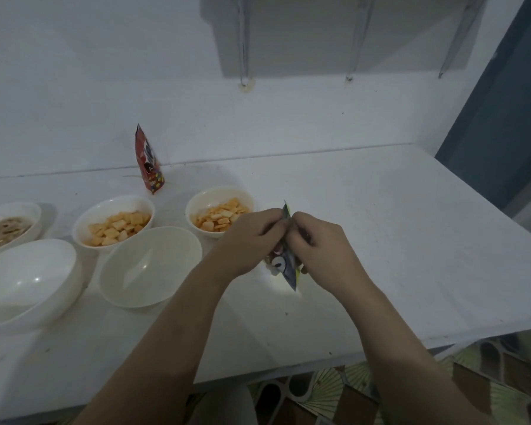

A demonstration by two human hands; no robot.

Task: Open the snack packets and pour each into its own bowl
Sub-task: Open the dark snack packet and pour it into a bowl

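From the head camera we look down on a white tabletop (365, 240) set against a white wall. Our left hand (252, 237) and right hand (316, 240) meet above the table, and between them we hold a small grey and yellow foil snack packet (287, 265) with a cartoon eye printed on it. The packet hangs upright, lifted clear of the table surface, its top edge poking up between our knuckles. The fingers of both hands are curled and pinch the packet near its top, one hand on each side; we cannot tell whether the seal has been torn.

Just left of our left hand stands a white round bowl of orange square crackers (219, 210). Further left is a second white bowl of orange square crackers (112, 222), and at the left edge of the view a white bowl of pale brown snack pieces (8, 225) is partly cut off. In front of these, nearer to us, sit two white bowls with nothing in them: one empty white bowl (151, 268) just beside our left forearm and another larger-looking empty white bowl (28, 283) at the far left. A red glossy snack packet (147, 161) stands upright by the wall, behind the filled bowls. Below the table edge we see a patterned green and brown tiled floor (503, 378).
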